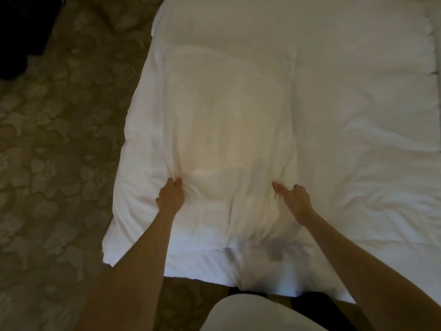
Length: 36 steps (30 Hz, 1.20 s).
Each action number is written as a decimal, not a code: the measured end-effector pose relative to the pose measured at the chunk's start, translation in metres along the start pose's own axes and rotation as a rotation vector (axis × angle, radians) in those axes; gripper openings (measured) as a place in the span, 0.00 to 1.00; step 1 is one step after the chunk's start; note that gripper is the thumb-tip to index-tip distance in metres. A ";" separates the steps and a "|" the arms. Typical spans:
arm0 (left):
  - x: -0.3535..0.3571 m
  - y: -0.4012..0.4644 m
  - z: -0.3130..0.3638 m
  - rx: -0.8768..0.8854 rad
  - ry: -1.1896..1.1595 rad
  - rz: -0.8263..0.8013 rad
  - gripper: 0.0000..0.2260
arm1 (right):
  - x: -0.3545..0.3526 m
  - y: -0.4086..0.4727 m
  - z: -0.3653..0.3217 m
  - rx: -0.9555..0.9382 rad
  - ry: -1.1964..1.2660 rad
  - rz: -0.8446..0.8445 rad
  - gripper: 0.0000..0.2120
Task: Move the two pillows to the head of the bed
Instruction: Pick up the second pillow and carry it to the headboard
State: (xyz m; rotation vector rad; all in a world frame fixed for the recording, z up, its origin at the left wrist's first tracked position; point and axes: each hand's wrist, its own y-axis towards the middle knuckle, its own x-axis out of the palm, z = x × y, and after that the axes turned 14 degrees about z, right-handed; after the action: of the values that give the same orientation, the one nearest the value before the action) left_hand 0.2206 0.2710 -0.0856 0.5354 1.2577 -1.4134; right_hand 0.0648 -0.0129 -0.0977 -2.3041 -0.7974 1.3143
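Observation:
A white pillow [229, 130] lies lengthwise on the white bed [358, 144], near the bed's left edge, its near end hanging over the edge in front of me. My left hand [170, 195] pinches the pillow's fabric on its left side. My right hand [294, 199] grips a fold on its right side, thumb pointing inward. The cloth wrinkles around both grips. A bunched white edge [430, 51] shows at the far right; I cannot tell whether it is the second pillow.
Brown patterned carpet [59, 151] covers the floor left of the bed. A dark object [21, 32] stands at the top left corner. The rumpled duvet spreads to the right of the pillow.

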 end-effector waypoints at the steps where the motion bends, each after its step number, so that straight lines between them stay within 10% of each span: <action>1: 0.006 -0.017 -0.002 -0.002 -0.036 -0.014 0.21 | -0.014 0.000 0.007 -0.024 -0.025 0.008 0.38; 19: 0.078 -0.218 -0.051 -0.150 -0.329 -0.048 0.19 | -0.135 -0.024 0.153 -0.104 -0.092 -0.055 0.39; 36: 0.065 -0.070 0.049 -0.188 -0.311 0.021 0.31 | -0.078 0.066 0.016 -0.011 0.134 -0.035 0.44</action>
State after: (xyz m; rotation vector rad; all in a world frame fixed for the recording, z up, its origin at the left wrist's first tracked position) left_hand 0.1542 0.1873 -0.0983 0.1911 1.1140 -1.2876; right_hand 0.0389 -0.1123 -0.0918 -2.3476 -0.7986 1.1304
